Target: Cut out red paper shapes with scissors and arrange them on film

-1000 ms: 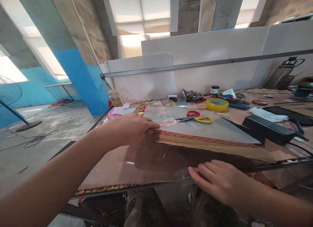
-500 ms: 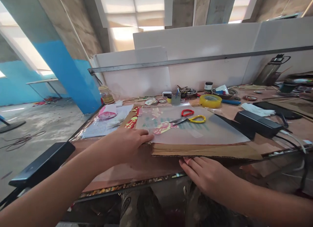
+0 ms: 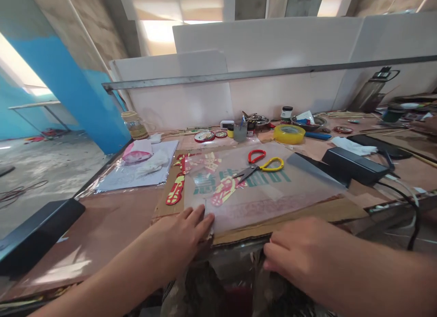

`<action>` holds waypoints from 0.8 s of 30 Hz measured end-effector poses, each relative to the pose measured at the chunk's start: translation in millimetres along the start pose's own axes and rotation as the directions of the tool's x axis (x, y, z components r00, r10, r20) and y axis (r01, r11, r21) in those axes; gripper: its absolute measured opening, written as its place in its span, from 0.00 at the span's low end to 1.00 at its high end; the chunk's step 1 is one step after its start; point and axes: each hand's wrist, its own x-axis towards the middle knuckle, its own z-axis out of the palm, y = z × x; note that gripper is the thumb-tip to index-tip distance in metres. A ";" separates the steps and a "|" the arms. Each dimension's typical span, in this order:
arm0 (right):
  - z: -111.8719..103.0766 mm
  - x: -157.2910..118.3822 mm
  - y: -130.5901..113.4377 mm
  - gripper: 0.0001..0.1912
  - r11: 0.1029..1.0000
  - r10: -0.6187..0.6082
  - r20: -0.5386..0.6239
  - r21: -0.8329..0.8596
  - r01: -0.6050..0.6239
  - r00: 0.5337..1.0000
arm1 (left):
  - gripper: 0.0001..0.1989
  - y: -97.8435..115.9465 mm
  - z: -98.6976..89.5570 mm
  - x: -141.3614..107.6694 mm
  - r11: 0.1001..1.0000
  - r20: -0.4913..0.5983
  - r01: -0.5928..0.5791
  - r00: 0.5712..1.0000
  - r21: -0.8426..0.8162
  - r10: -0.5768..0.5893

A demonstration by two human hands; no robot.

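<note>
Brown cardboard [image 3: 252, 229] is laid ahead, long axis left-right, overlapped by half-bent left hand [image 3: 186, 232]; right hand [image 3: 303, 253] curled nearby, grips unclear.

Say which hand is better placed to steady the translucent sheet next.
Likely the left hand: its fingers touch the translucent sheet, while the right hand is off it, near the cardboard.

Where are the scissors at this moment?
In the head view, just right of centre, the scissors lie on the translucent sheet, nearer the person than the yellow tape roll.
</note>
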 end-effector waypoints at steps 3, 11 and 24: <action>-30.6 33.0 22.3 0.11 0.979 0.161 -0.071 0.138 -0.150 0.984 | 0.29 -16.1 -20.7 2.9 0.969 0.098 0.044 0.995 -0.244 -0.020; 35.5 143.3 100.2 0.07 0.886 0.281 -0.052 0.397 -0.238 0.958 | 0.15 -89.6 -15.3 63.6 0.921 -0.111 0.013 0.992 -0.389 -0.061; 72.5 125.7 102.4 0.08 0.888 0.270 -0.069 0.402 -0.221 0.960 | 0.18 -96.0 33.3 74.6 0.816 -0.188 -0.146 0.981 -0.560 0.047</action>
